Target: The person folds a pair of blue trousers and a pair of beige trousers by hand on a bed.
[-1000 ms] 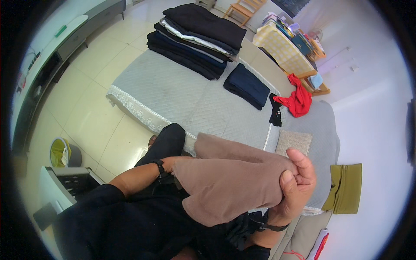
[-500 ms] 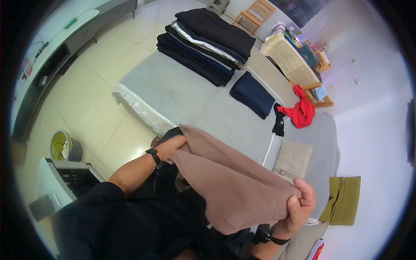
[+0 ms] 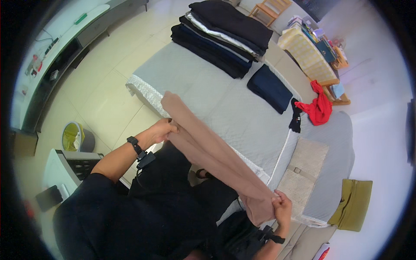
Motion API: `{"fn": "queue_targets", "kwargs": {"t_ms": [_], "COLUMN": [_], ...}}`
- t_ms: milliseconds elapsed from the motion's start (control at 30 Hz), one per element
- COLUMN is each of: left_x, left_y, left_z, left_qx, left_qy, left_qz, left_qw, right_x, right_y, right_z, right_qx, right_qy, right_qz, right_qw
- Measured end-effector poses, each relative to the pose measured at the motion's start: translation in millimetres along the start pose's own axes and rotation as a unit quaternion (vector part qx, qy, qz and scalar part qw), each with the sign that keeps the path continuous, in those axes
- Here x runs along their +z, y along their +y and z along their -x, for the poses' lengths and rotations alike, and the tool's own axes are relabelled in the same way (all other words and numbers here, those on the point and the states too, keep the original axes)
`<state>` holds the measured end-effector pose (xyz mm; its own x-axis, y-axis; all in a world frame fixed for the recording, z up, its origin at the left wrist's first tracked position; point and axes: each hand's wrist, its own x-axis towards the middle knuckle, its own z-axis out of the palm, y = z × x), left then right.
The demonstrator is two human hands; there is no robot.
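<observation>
A brownish-pink piece of clothing (image 3: 216, 156) is stretched slantwise before my body, gathered into a long, narrow band; its exact kind is hard to tell. My left hand (image 3: 164, 130) pinches its upper edge partway along, and a loose end sticks out beyond that hand over the grey-covered seat. Closed round the lower right end is my right hand (image 3: 282, 209). The seat's quilted cover (image 3: 208, 95) lies beneath and beyond the cloth. On it are a tall stack of folded dark clothes (image 3: 216, 52), a folded navy garment (image 3: 270, 89) and a small black garment (image 3: 296, 116).
A crumpled red cloth (image 3: 318, 106) lies near the wall. Beige cushion (image 3: 303, 173) and olive cushion (image 3: 353, 206) are at right. A lined bin (image 3: 89, 141) and a white-topped cabinet (image 3: 54, 173) stand left. Far right, a table with a checked cloth (image 3: 305, 52) holds clutter.
The cloth has gone from spread wide to a narrow, taut band. My left hand has moved a little left and up; my right hand has come inward to the left.
</observation>
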<state>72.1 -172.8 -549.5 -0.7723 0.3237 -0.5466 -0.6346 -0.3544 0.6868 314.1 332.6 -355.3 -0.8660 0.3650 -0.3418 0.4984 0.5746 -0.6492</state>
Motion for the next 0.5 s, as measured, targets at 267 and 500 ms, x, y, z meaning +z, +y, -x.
{"fn": "queue_targets", "kwargs": {"t_ms": [267, 500], "left_x": [-25, -27], "left_y": [-54, -42], "left_z": [20, 39], "left_qx": [-0.053, -0.056], "left_qy": [0.068, 0.071], "left_qz": [-0.029, -0.006], "left_qw": [0.996, 0.996], "right_x": [50, 67], "right_y": [91, 107], "right_z": [-14, -16], "right_qx": [-0.030, 0.023], "right_qy": [0.016, -0.005], "right_qz": [0.101, 0.165], "right_qw": [0.994, 0.986]}}
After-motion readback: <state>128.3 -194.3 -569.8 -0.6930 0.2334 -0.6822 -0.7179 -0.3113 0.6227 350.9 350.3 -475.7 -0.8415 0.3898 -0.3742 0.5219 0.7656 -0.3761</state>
